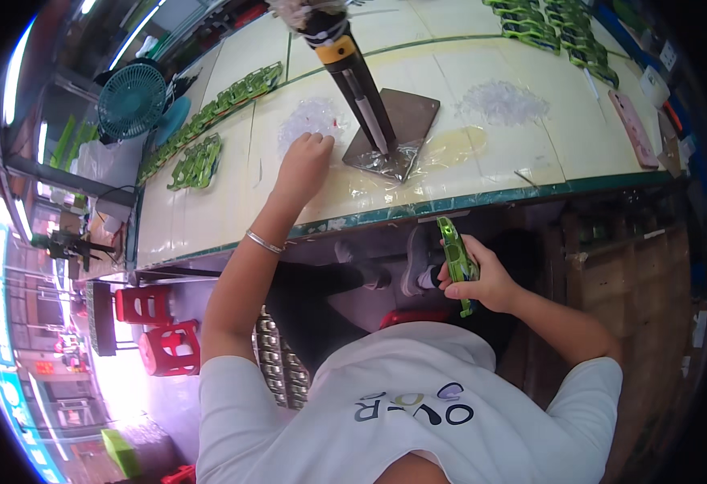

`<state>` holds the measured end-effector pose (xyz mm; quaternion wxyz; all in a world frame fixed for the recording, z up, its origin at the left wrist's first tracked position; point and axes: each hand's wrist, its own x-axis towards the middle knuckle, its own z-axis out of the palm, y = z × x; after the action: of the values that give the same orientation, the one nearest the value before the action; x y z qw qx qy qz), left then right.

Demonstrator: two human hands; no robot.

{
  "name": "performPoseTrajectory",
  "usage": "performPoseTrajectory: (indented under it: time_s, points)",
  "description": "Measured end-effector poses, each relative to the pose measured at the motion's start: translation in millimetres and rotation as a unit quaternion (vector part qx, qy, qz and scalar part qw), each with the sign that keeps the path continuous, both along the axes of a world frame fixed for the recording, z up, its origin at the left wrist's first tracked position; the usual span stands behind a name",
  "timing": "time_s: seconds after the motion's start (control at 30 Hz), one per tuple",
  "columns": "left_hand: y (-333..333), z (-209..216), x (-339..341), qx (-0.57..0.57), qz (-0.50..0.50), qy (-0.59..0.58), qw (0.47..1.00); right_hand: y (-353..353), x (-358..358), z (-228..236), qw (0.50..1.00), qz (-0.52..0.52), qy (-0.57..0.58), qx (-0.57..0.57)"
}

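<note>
My left hand (305, 164) reaches over the table to the near edge of a pile of small clear plastic pieces (309, 119). Its fingers are curled down and closed, and whatever they pinch is hidden. Below the table edge, in front of my body, my right hand (488, 278) grips a long, narrow bright-green plastic part (454, 254) with dark areas. The thumb lies across the part's lower half, and its upper end sticks up past the fingers.
A dark post (357, 89) on a square metal base (410, 121) stands between the hands' side and a second clear pile (504, 102). Green parts (196, 161) lie in rows at left; more (567, 32) lie far right. A pink phone (634, 129) rests near the right edge.
</note>
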<state>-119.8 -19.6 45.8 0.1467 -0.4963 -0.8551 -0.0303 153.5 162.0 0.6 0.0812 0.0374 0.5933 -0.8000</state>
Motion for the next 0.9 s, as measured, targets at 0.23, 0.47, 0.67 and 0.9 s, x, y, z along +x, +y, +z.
performPoseTrajectory:
  time_s: [0.23, 0.47, 0.67, 0.9]
  points:
    - [-12.8, 5.5, 21.9, 0.224, 0.091, -0.237, 0.941, 3.3, 2.1, -6.4, 0.997, -0.03, 0.053, 0.043]
    - [-33.2, -13.1, 56.5, 0.278, 0.166, -0.294, 0.899, 8.4, 4.5, -7.7, 0.983, -0.036, 0.082, 0.159]
    - [-27.5, 20.1, 57.4, 0.071, 0.209, -0.265, 0.939, 10.2, 4.9, -2.9, 0.972, -0.025, 0.106, 0.211]
    - [-23.7, 13.8, 77.0, 0.159, 0.145, -0.218, 0.952, 9.0, 4.4, -0.3, 0.938, -0.044, 0.162, 0.302]
